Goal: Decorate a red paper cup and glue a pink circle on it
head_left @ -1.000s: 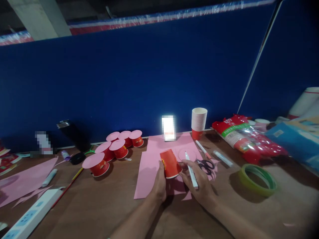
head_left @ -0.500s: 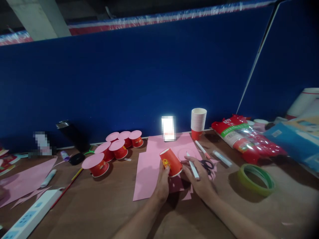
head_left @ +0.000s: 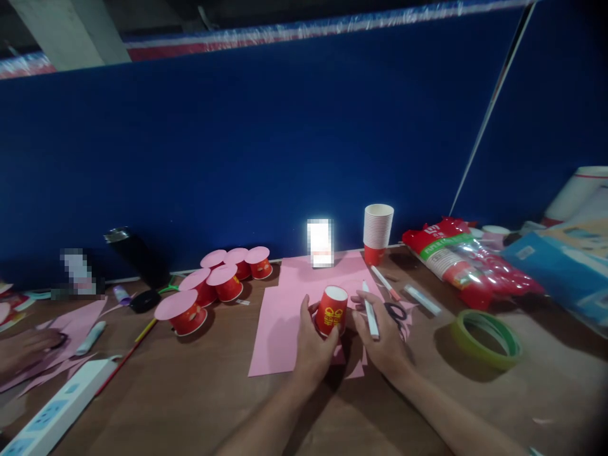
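Note:
A red paper cup (head_left: 332,311) with yellow lettering is in my left hand (head_left: 316,351), its white end tipped up toward me. My fingers and thumb wrap round its sides. Between the fingers of my right hand (head_left: 384,339) rests a white marker (head_left: 370,310), pointing away from me, just right of the cup. Pink paper sheets (head_left: 274,329) lie beneath both hands. Black-handled scissors (head_left: 396,311) sit beside my right hand, partly hidden by it, with pink scraps around them. Another pen (head_left: 386,283) lies a little farther back.
Several red cups with pink discs (head_left: 177,305) stand left. Behind are a stack of cups (head_left: 379,228) and a blurred bright screen (head_left: 320,243). Tape (head_left: 489,342) and a bagged cup pack (head_left: 470,263) are right. A power strip (head_left: 57,405) and another person's hand (head_left: 28,351) are left.
My left hand has turned the cup more upright, bringing its lettering to face me. The marker stays in my right hand. Another person's hand has come farther into view at the left.

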Demonstrator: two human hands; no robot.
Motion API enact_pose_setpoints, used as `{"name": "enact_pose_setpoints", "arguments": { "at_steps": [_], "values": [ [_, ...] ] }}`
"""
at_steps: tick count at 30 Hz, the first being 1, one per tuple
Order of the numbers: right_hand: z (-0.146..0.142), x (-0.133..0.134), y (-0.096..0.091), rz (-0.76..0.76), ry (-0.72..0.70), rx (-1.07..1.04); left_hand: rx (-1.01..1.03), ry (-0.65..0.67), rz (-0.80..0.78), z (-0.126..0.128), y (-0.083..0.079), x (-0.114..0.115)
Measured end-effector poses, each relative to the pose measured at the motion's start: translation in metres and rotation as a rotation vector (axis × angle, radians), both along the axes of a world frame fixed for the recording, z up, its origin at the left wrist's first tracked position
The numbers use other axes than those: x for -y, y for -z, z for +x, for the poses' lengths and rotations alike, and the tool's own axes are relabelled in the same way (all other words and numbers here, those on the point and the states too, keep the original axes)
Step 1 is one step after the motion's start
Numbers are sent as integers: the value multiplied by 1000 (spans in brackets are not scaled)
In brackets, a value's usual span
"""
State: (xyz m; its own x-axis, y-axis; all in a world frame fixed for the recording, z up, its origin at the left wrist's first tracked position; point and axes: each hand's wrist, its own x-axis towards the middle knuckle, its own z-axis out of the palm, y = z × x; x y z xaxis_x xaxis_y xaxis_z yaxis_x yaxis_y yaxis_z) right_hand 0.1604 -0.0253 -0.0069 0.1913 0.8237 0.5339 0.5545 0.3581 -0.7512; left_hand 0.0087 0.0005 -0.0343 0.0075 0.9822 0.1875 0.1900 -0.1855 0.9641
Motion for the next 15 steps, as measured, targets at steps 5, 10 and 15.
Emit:
{"name": "enact_pose_setpoints", "arguments": {
  "at_steps": [5,10,15],
  "values": [
    [0,-1,1,29,20,6,-54,10,-21,1,-3,2],
    [2,-1,3,35,22,-14,-127,-70,14,1,-7,6],
    [2,-2,4,5,19,-2,-137,-106,42,4,-5,9]
  ]
}}
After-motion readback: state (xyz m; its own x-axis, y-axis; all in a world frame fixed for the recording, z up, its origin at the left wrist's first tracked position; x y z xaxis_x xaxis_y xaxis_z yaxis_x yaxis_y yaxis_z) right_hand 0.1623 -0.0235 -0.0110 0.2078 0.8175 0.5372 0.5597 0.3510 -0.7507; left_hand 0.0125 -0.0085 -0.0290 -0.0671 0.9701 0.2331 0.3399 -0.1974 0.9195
